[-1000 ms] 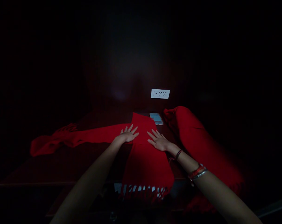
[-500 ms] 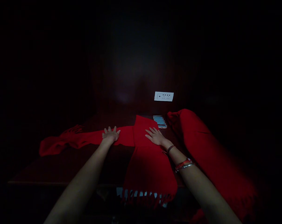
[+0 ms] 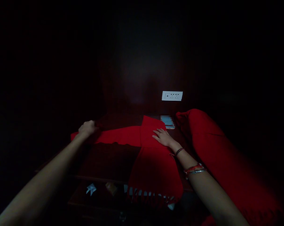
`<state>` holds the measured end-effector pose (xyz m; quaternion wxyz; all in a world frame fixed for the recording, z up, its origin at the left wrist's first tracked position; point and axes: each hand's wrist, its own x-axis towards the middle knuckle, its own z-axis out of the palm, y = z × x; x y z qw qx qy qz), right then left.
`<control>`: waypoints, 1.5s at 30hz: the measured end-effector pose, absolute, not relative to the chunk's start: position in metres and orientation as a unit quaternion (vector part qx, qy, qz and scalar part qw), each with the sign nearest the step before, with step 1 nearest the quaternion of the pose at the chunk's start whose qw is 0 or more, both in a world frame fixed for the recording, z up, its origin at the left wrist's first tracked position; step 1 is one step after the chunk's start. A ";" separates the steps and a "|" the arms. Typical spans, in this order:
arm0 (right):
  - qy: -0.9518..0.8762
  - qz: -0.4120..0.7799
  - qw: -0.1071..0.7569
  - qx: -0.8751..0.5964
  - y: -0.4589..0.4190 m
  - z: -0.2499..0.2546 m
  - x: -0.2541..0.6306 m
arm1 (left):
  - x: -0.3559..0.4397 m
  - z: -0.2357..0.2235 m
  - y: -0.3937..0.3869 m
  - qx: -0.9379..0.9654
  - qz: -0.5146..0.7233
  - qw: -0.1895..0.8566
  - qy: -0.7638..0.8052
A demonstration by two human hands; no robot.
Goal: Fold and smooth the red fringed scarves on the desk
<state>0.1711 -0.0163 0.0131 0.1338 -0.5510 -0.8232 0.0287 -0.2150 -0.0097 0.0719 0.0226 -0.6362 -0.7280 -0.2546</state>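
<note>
Red scarf (image 3: pixel 153 157) is spread over a dark desk (image 3: pixel 109 160) in an L shape: one length runs leftward across the top, the other comes toward the viewer, and its fringed end (image 3: pixel 153 196) hangs over the near edge. The left hand (image 3: pixel 87 128) is placed at the far left end of the cloth, its grip curled closed on the fabric there. The right hand (image 3: pixel 162 137) is laid flat, fingers spread, on the corner where the two lengths meet; nothing is clasped by it. Thin bands (image 3: pixel 194 169) are worn on the right forearm, with a dark one nearer the wrist. A second mass of red cloth (image 3: pixel 210 147) is seen just to the right, draped downward. A small pale object (image 3: pixel 167 121), partly blurred, lies on the desk behind the scarf corner, and a white socket plate (image 3: pixel 172 95) is set in the dark wall above it. Small pale scraps (image 3: pixel 91 188) are visible on a lower shelf. The room is very dim.
</note>
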 end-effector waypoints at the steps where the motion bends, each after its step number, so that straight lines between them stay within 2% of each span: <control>1: -0.825 0.029 0.152 -0.544 -0.017 0.014 0.171 | -0.195 0.084 -0.010 -0.657 -0.253 0.042 -0.709; 4: -0.819 0.048 0.238 -0.520 -0.019 0.018 0.170 | -0.122 0.115 -0.015 -0.754 -0.307 0.113 -0.569; 7: -0.764 0.091 0.347 -0.536 -0.018 0.023 0.172 | -0.058 0.121 -0.023 -0.865 -0.268 0.088 -0.415; 9: -0.700 0.123 0.394 -0.584 -0.015 0.025 0.176 | -0.036 0.111 -0.023 -0.857 -0.247 0.080 -0.445; 11: -0.641 0.156 0.429 -0.617 -0.011 0.025 0.180 | -0.028 0.094 -0.018 -0.810 -0.215 0.027 -0.544; 13: -0.612 0.192 0.465 -0.611 -0.007 0.024 0.182 | -0.029 0.078 -0.010 -0.784 -0.176 -0.080 -0.590; 15: -0.614 0.217 0.490 -0.580 -0.006 0.024 0.180 | -0.030 0.066 -0.004 -0.793 -0.171 -0.168 -0.560; 17: -0.617 0.223 0.501 -0.564 -0.008 0.026 0.177 | -0.026 0.059 0.000 -0.799 -0.215 -0.208 -0.522; 21: -0.630 0.209 0.503 -0.554 -0.016 0.034 0.173 | -0.014 0.059 0.009 -0.775 -0.320 -0.296 -0.457; 23: -0.635 0.188 0.498 -0.560 -0.018 0.036 0.174 | -0.019 0.072 0.015 -0.737 -0.394 -0.291 -0.465; 25: -0.634 0.165 0.482 -0.582 -0.017 0.035 0.177 | -0.034 0.096 0.019 -0.677 -0.485 -0.202 -0.515; 28: -0.675 0.126 0.404 -0.604 -0.018 0.032 0.177 | -0.065 0.141 0.020 -0.591 -0.594 0.011 -0.545; 31: -0.765 0.078 0.269 -0.580 -0.024 0.029 0.174 | -0.084 0.165 0.018 -0.628 -0.577 0.118 -0.508; 34: -0.797 0.051 0.198 -0.568 -0.029 0.029 0.171 | -0.078 0.150 0.019 -0.746 -0.458 0.071 -0.478; 39: -0.761 0.082 0.254 -0.592 -0.025 0.029 0.173 | -0.045 0.093 0.006 -0.900 -0.229 -0.175 -0.327; 41: -0.733 0.096 0.287 -0.609 -0.023 0.029 0.174 | -0.039 0.082 -0.001 -0.892 -0.251 -0.209 -0.311; 44: -0.734 0.091 0.314 -0.596 -0.024 0.028 0.172 | -0.043 0.072 0.000 -0.793 -0.420 -0.097 -0.430; 45: -0.743 0.088 0.312 -0.585 -0.025 0.027 0.172 | -0.046 0.067 0.004 -0.755 -0.434 -0.057 -0.488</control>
